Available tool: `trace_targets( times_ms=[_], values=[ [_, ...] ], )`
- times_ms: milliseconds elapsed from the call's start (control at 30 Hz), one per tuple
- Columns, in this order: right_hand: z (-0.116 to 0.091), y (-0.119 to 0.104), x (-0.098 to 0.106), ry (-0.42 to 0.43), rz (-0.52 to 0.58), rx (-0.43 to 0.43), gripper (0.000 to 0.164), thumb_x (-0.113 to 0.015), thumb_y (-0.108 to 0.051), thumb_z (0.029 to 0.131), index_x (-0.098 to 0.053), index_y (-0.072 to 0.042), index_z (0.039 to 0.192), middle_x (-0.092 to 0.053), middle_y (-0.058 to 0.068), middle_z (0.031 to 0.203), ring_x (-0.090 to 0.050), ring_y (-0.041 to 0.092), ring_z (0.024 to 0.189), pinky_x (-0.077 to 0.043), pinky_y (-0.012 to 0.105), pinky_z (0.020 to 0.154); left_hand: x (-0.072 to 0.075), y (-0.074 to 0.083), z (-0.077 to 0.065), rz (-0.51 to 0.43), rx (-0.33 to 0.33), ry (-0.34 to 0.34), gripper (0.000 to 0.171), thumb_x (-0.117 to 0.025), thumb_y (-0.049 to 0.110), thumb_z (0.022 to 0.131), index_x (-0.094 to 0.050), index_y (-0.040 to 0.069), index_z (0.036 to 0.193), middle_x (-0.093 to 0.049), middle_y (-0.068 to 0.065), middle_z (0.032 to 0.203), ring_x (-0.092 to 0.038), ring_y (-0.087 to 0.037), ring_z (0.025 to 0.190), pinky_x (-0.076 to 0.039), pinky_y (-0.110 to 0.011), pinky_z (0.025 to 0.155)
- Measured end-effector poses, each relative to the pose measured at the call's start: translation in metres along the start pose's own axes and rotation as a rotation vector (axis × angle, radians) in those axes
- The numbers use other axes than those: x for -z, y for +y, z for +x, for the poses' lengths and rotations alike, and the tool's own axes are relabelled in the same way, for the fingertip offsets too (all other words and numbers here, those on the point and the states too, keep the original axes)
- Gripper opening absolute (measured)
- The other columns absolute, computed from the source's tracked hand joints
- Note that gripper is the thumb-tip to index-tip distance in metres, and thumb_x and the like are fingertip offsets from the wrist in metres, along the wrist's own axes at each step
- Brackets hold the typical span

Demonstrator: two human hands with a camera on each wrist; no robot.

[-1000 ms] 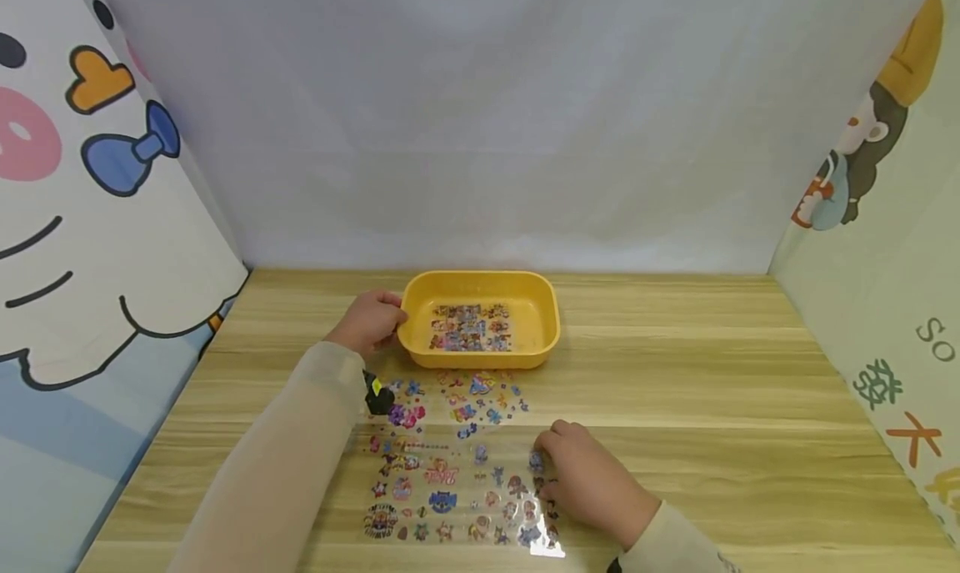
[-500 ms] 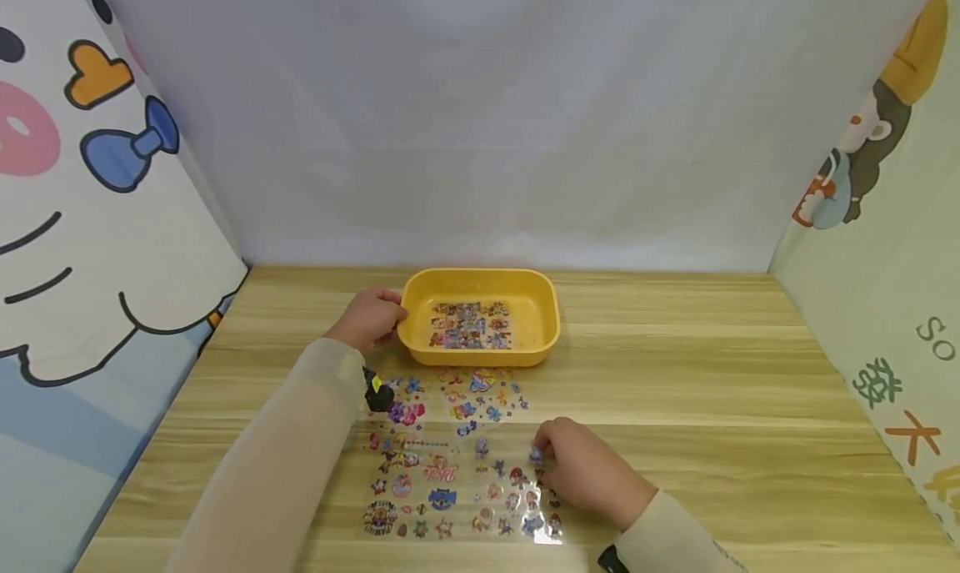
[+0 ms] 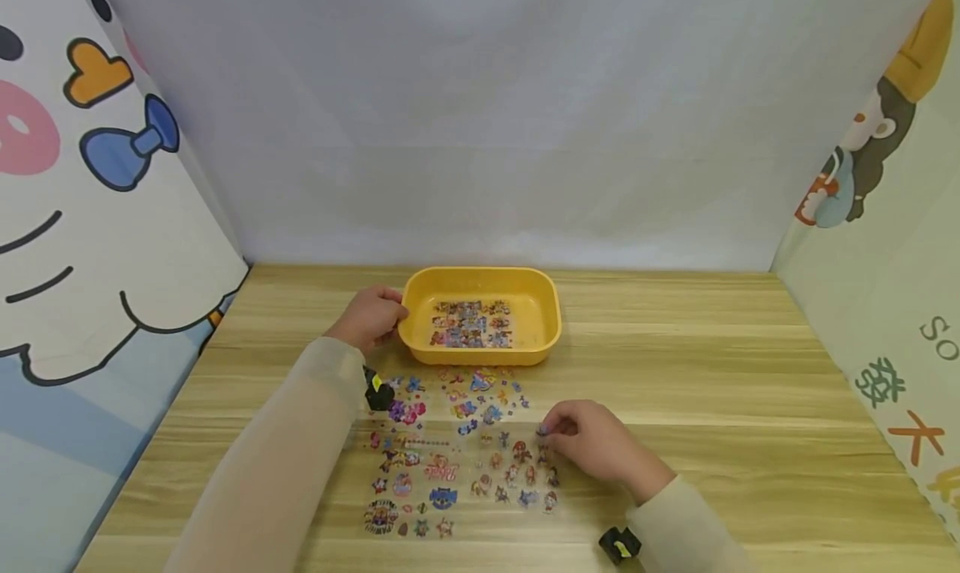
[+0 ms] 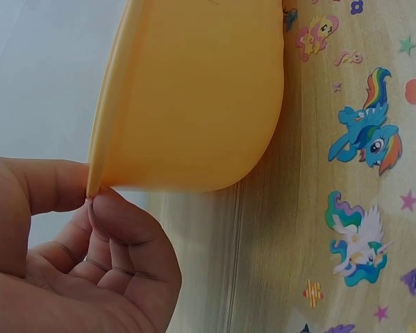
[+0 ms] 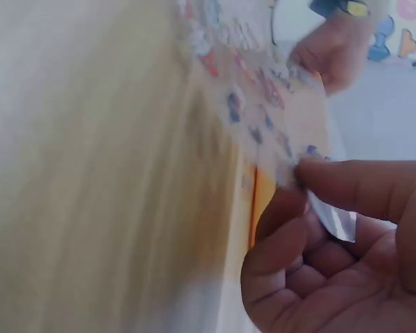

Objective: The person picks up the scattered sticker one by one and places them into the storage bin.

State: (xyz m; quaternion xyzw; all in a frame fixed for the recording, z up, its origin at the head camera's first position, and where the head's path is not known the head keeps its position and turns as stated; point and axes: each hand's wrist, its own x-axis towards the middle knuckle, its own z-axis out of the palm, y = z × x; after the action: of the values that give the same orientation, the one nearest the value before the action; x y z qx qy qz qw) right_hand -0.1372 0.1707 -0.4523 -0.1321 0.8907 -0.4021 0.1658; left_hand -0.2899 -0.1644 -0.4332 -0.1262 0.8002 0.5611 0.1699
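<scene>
A yellow plastic tray (image 3: 536, 323) stands at the back middle of the table, with cartoon sticker sheets (image 3: 468, 324) lying in it. My left hand (image 3: 369, 319) pinches the tray's left rim between thumb and fingers, as the left wrist view shows close up. In my right hand (image 3: 592, 439) is the edge of a clear sticker sheet (image 3: 517, 473), pinched between thumb and forefinger. That sheet is lifted off the table and blurred in the right wrist view. Other clear sheets with pony stickers (image 4: 366, 139) and puppy stickers (image 3: 381, 516) lie flat in front of the tray.
The wood-grain table (image 3: 697, 373) reaches to a pale cloth wall (image 3: 495, 139) at the back. Printed cartoon panels (image 3: 97, 248) stand at the sides. A black wrist camera (image 3: 620, 545) sits by my right sleeve, another (image 3: 378, 389) by my left.
My right hand has moved up and slightly right, raising the clear sticker sheet from the table. My left hand keeps its hold on the tray rim.
</scene>
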Motion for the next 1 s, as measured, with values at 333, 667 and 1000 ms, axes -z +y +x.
trace_targets(
  times_ms=[333,667,1000],
  values=[
    [0.003,0.006,0.014,-0.038,0.193,-0.033,0.010,-0.064,-0.002,0.099,-0.074,-0.002,0.099,-0.070,0.002,0.087,-0.063,0.018,0.077,-0.056,0.035,0.069,0.001,0.000,-0.002,0.001,0.007,-0.004,0.038,-0.056,0.009,0.104,-0.049,-0.001,0.139,-0.054,-0.017,0.123,-0.054,-0.025,0.088,-0.052,-0.043,0.091],
    [0.006,0.003,0.021,-0.038,0.328,-0.042,0.010,-0.063,0.000,0.099,-0.072,0.002,0.102,-0.071,0.007,0.089,-0.065,0.019,0.077,-0.058,0.035,0.071,0.004,0.000,-0.002,0.017,-0.002,0.002,0.038,-0.057,0.010,0.104,-0.049,-0.001,0.140,-0.054,-0.017,0.124,-0.053,-0.022,0.082,-0.053,-0.037,0.083],
    [0.005,0.009,0.027,-0.063,0.398,-0.016,0.015,-0.058,0.001,0.101,-0.071,0.006,0.106,-0.072,0.011,0.091,-0.063,0.019,0.078,-0.058,0.033,0.072,0.001,-0.002,0.001,0.000,0.003,0.005,0.035,-0.058,0.010,0.104,-0.051,0.001,0.137,-0.055,-0.017,0.120,-0.053,-0.022,0.082,-0.053,-0.040,0.086]
  ],
)
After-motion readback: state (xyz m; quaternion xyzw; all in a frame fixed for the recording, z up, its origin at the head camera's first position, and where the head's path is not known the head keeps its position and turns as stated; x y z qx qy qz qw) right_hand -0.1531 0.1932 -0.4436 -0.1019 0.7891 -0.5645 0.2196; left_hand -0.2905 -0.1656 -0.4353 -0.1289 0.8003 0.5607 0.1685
